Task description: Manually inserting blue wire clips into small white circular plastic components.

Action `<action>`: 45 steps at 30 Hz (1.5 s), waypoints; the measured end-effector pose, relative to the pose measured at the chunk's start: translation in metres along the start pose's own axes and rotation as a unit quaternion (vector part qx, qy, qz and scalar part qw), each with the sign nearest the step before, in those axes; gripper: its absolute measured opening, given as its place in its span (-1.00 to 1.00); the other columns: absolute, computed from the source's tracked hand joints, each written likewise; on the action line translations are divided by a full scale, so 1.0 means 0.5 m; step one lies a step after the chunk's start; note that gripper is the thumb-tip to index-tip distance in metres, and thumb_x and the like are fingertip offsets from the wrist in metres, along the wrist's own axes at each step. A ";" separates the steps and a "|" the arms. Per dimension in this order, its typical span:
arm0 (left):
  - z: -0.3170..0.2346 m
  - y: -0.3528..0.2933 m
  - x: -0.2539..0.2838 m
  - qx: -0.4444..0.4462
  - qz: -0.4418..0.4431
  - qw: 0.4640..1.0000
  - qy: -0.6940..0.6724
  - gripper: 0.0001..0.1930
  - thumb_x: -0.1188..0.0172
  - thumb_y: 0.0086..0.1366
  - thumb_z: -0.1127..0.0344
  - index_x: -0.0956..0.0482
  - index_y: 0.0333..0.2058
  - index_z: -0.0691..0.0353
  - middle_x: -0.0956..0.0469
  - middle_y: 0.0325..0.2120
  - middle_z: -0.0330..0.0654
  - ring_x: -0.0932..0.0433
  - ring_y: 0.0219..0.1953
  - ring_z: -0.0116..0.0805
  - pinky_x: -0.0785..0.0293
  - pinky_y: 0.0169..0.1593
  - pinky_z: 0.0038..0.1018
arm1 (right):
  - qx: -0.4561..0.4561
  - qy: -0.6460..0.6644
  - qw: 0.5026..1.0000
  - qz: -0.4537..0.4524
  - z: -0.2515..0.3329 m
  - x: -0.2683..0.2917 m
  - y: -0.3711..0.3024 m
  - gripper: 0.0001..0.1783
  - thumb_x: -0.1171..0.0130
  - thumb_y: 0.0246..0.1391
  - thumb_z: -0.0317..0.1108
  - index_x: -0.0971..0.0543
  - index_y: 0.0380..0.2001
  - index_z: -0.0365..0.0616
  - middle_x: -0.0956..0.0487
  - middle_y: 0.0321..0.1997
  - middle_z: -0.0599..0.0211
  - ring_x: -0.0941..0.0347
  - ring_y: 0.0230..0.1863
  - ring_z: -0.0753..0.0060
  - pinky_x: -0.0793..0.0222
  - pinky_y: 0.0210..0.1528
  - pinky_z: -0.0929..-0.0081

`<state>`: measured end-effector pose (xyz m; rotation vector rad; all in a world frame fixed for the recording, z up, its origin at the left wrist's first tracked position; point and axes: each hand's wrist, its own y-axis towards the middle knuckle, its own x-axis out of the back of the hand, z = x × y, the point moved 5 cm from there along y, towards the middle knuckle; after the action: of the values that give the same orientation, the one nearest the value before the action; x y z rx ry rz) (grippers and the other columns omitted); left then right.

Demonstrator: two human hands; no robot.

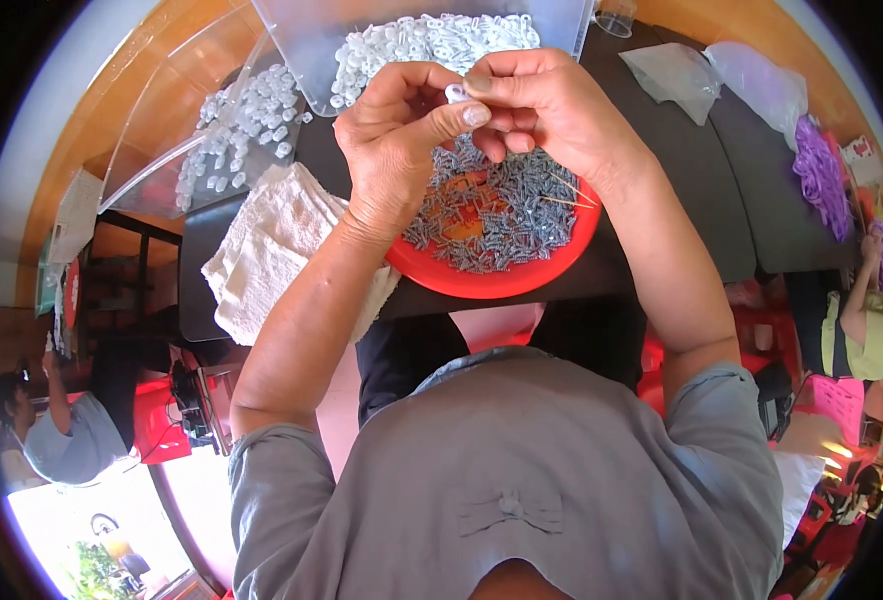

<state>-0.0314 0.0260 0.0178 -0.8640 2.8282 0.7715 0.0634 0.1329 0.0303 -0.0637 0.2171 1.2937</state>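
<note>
My left hand (389, 150) and my right hand (566, 112) meet above a red basin (491, 288). Pinched between their fingertips is a small white plastic piece (455, 93) with a hole; the fingers cover part of it. Many small grey ridged pieces (506, 235) lie loose in the basin, too small to name surely. Thin wooden sticks (571, 190) rest at its right side. Behind my hands a clear plastic bin (306, 45) holds a heap of small white pieces (431, 40), similar in colour to the one I hold.
A white towel (271, 250) lies on the dark table (701, 200), left of the basin. Farther left, a clear container (141, 165) holds translucent pieces. Plastic bags (671, 80) and purple strips (819, 180) lie right. People sit at far left (76, 440) and far right (866, 330).
</note>
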 end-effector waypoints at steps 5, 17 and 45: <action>-0.010 -0.002 -0.003 -0.018 0.010 1.000 -0.005 -0.76 -0.37 0.03 0.63 -0.57 -0.29 0.34 -0.58 -0.44 -0.24 -0.52 -0.39 -0.56 -0.49 -0.32 -0.63 | 0.014 -0.064 0.998 -0.001 0.007 0.015 -0.003 -0.72 -0.09 0.22 -0.22 -0.56 -0.35 -0.25 -0.50 -0.54 0.42 -0.43 -0.62 0.59 -0.17 -0.61 0.76; -0.271 0.049 0.152 -0.182 -0.253 0.924 0.220 -0.92 -0.20 0.12 0.51 -0.53 -0.39 0.38 -0.45 -0.67 -0.22 -0.38 -0.70 -0.47 -0.24 -0.63 -0.59 | 0.037 -0.252 0.965 -0.061 -0.007 0.028 0.013 -0.78 -0.13 0.17 -0.25 -0.60 -0.42 -0.17 -0.46 -0.65 0.53 -0.34 -0.65 0.74 -0.03 -0.63 0.77; 0.068 0.054 0.228 0.063 0.063 0.805 0.586 -0.84 -0.26 -0.06 0.37 -0.65 -0.43 0.25 -0.61 -0.51 0.00 -0.60 -0.38 -0.04 -0.50 -0.22 -0.24 | 0.170 -0.635 0.753 -0.028 -0.032 -0.006 0.004 -0.91 -0.17 -0.09 -0.48 -0.47 -0.48 -0.23 -0.51 -0.45 0.24 -0.45 -0.42 0.16 -0.31 -0.33 0.29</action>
<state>-0.1437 0.0046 -0.0249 -1.5319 3.9122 -0.0895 0.0587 0.1279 0.0154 1.1018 -0.7313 0.9693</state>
